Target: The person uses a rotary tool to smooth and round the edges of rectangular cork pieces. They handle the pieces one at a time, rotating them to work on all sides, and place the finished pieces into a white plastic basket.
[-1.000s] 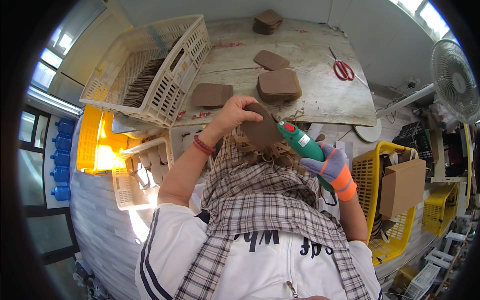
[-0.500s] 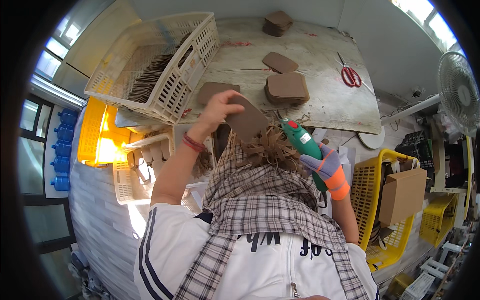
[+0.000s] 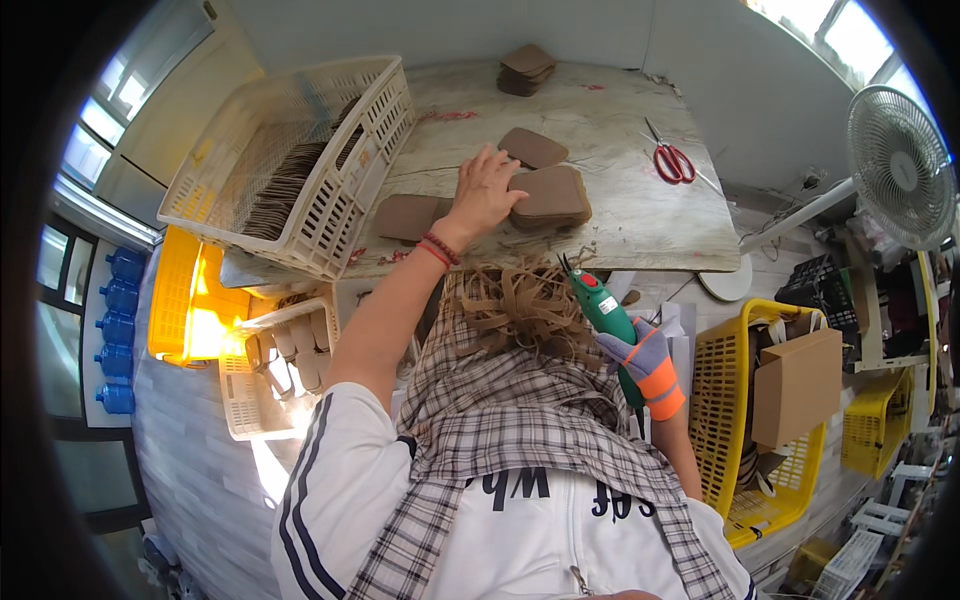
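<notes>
My left hand [image 3: 484, 192] reaches over the table with its fingers spread, holding nothing. Its fingertips are close to a single brown rounded piece [image 3: 535, 148], and its thumb is at the edge of a stack of similar brown pieces [image 3: 552, 196]. Left of my wrist, overlapping brown pieces [image 3: 408, 216] lie on the tabletop, partly covered by my hand. In a purple and orange glove, my right hand [image 3: 645, 362] is wrapped round a green pair of electric scissors [image 3: 606, 306], its blades pointing up and left. Beside the blades, a tangle of brown trimmed strips [image 3: 525, 305] rests on my checked apron.
A cream crate [image 3: 345, 190] with a row of brown pieces stands at the table's left. Another brown stack [image 3: 526, 68] and red-handled scissors [image 3: 673, 163] lie on the table [image 3: 620, 120]. Yellow crates [image 3: 722, 410] stand at right, below a fan [image 3: 902, 165].
My left hand has let go of a brown piece, which now lies among those on the left, and has moved right and away from me. The electric scissors stay in my right hand.
</notes>
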The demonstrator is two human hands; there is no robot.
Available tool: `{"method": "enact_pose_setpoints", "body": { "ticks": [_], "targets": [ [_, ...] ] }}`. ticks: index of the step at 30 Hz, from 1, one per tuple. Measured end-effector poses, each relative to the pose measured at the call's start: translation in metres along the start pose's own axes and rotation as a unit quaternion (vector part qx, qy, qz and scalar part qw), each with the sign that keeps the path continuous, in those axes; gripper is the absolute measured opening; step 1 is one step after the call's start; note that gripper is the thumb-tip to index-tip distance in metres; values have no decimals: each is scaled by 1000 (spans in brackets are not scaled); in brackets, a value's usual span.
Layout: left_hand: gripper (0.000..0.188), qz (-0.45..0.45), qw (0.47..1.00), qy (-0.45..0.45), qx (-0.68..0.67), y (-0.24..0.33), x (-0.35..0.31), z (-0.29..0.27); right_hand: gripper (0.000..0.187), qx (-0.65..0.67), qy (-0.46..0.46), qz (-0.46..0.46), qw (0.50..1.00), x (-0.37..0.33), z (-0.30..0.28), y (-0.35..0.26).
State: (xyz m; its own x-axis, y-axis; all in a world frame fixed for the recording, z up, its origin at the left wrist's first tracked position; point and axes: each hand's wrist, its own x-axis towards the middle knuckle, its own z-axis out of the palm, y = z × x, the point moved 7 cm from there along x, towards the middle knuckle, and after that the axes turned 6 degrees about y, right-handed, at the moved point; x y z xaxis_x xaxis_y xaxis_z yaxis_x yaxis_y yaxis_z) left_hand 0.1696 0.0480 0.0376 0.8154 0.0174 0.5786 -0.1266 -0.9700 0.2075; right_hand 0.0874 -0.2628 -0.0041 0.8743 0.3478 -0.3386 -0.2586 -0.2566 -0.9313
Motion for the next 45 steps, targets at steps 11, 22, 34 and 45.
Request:
{"method": "enact_pose_setpoints", "body": {
  "ticks": [11,22,34,45],
  "targets": [
    [44,-75,992,-34,-96,21,18,-4,39,20,14,-6,1000,-1,-12,4],
    [37,-350,768,-58,-534,-3,5,7,39,17,47,-29,998,3,-16,-14],
    [38,-385,244,229,-860,75,-4,-5,37,86,60,-75,992,10,7,-79],
    [32,-383,232,209,-869,88,-5,8,36,85,63,-70,992,0,8,-87]
  ]
}}
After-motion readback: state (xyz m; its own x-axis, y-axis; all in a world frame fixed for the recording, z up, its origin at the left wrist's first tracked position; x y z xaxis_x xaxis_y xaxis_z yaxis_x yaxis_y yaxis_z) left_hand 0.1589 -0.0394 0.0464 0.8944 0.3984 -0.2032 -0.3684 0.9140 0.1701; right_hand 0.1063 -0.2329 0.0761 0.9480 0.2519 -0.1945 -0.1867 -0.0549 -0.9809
